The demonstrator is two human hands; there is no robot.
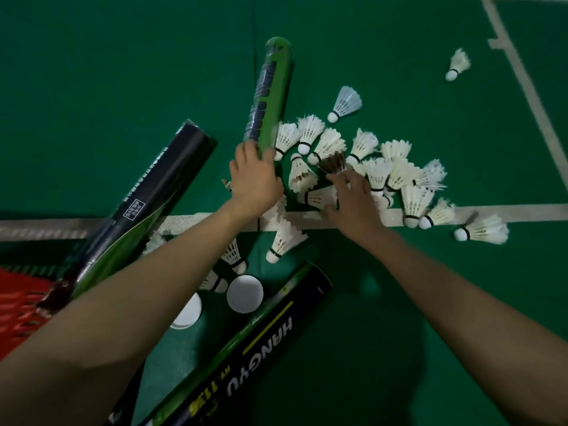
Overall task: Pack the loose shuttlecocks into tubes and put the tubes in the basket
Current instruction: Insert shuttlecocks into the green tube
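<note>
Noted nearest a black tube [255,342] flat on the green floor, long axis running diagonally up to the right, with two white caps [245,293] just beside its far end. Logged at left the red basket [18,302], with a second black tube [147,198] leaning out of it. Found the left hand [255,179] wrapped round the near end of a green tube [272,93]; long axis pointing away from the body, far end tipped slightly right; mouth hidden by the fingers, so cannot tell whether open. Found the right hand [350,195] just right of it, fingertips bent onto a dark-feathered shuttlecock [333,162], apparently pinching it. Placed that shuttlecock between the two hands, just beside the tube's held end, right hand nearer. Judged next: short leftward carry, cork turned toward the mouth. Recorded beyond, the white shuttlecock pile [396,176] across the court line [491,210], and one stray shuttlecock [458,64] well apart.
</note>
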